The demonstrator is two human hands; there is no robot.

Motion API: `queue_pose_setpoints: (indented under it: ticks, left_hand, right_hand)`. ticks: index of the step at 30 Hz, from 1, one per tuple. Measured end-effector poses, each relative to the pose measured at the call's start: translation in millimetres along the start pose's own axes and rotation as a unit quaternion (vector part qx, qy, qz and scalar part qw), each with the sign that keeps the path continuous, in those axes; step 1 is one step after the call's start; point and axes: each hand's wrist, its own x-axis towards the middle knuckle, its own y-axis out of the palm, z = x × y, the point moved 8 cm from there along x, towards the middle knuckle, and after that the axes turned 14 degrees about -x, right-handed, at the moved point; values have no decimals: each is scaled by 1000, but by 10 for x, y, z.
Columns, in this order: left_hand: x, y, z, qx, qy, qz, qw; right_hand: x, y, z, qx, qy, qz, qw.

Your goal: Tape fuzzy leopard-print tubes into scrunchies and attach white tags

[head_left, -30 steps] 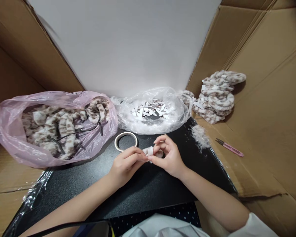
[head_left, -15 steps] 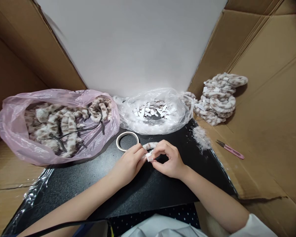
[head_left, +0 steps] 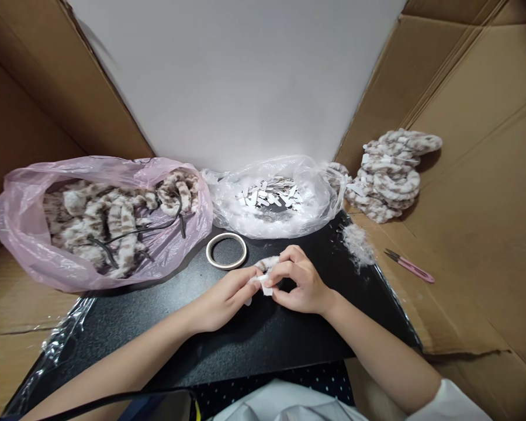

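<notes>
Between my hands, above the black tabletop [head_left: 228,362], is a fluffy white-and-brown striped band [head_left: 268,263], curved like part of a ring. My left hand [head_left: 219,301] pinches it from the left, thumb and fingers together. A small white strip [head_left: 266,287], paper or tape, sticks out at the near side of the band. My right hand [head_left: 302,283] is curled round the band's right side, its fingertips at the band and the strip. Much of the band is hidden by the fingers. Just beyond my left hand lies a roll of tape [head_left: 227,266], flat on the table.
A pink plastic bag [head_left: 17,234] of fluffy striped bands and dark cords lies left. At the back, a clear bag [head_left: 228,216] holds several white strips. Stacked fluffy bands [head_left: 392,175], white fluff [head_left: 358,245] and pink-handled thread snips [head_left: 409,269] lie right. Cardboard walls flank the table.
My left hand has turned a little and moved slightly down, its thumb now on top by the strip. The white strip shows more and has tilted. My right hand keeps its place, fingers more curled.
</notes>
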Motion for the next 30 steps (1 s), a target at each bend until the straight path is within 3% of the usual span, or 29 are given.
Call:
queue_pose_setpoints:
  ticks: [7, 11, 14, 16, 20, 22, 26, 30]
  left_hand:
    - [20, -7, -31, 18, 5, -2, 1000]
    - [30, -18, -29, 99, 29, 9, 995]
    - [25, 13, -42, 190, 75, 25, 979]
    - [12, 54, -65, 266, 124, 31, 955]
    - [-51, 162, -164, 439, 255, 12, 862]
    - [-89, 213, -212, 489, 304, 4, 818]
    - [-141, 253, -306, 529, 354, -20, 771]
    - [-168, 281, -337, 549, 373, -25, 748]
  right_hand:
    - [-6, -18, -20, 24, 8, 10, 1000]
    - [-17, 56, -173, 170, 118, 64, 976]
    - [-44, 156, -323, 285, 230, 86, 926]
    - [-91, 281, -391, 318, 298, 133, 890]
    - [-294, 612, -367, 384, 398, 301, 777]
    - [-383, 706, -309, 433, 430, 351, 710]
    - [-471, 748, -287, 471, 483, 367, 640]
    - [-528, 782, -221, 521, 488, 388, 582]
